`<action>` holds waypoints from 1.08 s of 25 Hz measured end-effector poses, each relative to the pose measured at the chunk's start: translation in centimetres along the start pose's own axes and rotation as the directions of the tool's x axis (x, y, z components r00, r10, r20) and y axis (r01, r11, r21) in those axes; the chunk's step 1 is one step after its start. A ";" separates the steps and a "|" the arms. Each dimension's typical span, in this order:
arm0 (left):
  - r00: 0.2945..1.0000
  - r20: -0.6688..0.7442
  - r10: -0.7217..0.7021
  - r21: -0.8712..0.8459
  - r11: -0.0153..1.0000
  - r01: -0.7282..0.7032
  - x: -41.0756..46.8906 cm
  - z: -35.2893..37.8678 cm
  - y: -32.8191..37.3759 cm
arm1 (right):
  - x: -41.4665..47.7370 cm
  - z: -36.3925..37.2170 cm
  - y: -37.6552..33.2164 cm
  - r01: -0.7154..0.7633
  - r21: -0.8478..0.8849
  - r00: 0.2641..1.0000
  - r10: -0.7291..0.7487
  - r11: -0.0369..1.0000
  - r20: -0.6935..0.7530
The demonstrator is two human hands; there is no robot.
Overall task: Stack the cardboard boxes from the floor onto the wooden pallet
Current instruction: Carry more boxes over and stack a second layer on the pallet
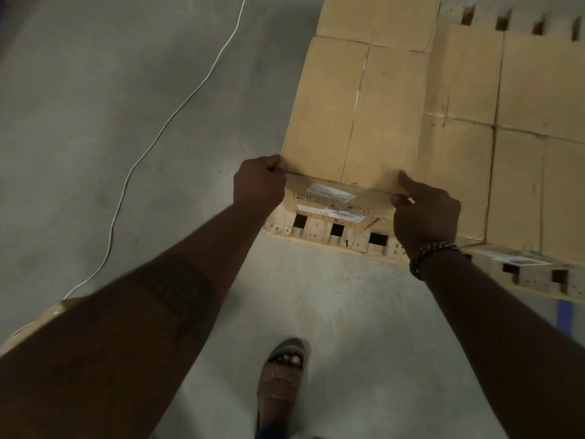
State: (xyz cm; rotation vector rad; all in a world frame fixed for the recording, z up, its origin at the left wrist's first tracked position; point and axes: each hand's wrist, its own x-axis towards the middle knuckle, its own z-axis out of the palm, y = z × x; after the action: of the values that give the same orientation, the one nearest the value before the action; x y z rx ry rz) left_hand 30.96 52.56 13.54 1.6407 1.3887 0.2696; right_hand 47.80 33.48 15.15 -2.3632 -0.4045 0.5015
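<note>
- The cardboard box (354, 115) sits at the near left corner of the wooden pallet (316, 232), on top of another box whose labelled face shows just beneath it.
- Its long axis runs straight away from the person, leaning a little to the right. The short end, with a white label (330, 192), points back at them.
- A seam down the middle of its top follows the same long direction.
- The left hand (259, 182) grips the near left corner of the box, fingers curled over the top edge.
- The right hand (424, 213) grasps the near right corner, one finger laid forward on the top and the rest bent round the edge. A beaded bracelet (430, 253) is on that wrist.
- The box lies ahead of both hands, with the near end between them.
- More boxes (522, 122) lie packed close to its right, lower down, and another box (376, 17) butts against its far end.
- A white cable (158, 131) snakes over the concrete floor (95, 90) to the left.
- A sandalled foot (281, 378) stands on the floor below the pallet edge.
- The corner of another box (31, 321) peeks out under the left forearm.
</note>
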 end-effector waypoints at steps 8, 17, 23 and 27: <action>0.993 -0.083 0.086 0.108 0.991 -0.076 1.0 0.2 -0.4 | 0.5 0.6 -0.2 0.027 -0.035 0.999 -0.028 0.999 -0.025; 0.988 -0.110 0.107 0.173 0.981 -0.087 1.4 0.3 -0.3 | 0.6 0.6 -0.2 0.010 -0.072 1.000 -0.009 0.997 0.007; 0.996 -0.075 0.053 0.188 0.981 -0.038 0.4 0.1 -0.9 | -1.1 0.4 -0.2 0.003 -0.024 0.999 -0.004 1.000 -0.037; 0.992 -0.110 -0.067 -0.002 0.998 0.067 -2.9 -1.0 -3.3 | -5.3 1.5 -0.9 0.051 -0.053 0.998 -0.052 0.997 -0.025</action>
State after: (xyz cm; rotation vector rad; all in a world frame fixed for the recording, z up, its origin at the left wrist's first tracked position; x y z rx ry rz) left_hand 27.19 50.25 12.71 1.5977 1.5241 0.3238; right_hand 42.35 32.75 16.00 -2.4001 -0.4705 0.4404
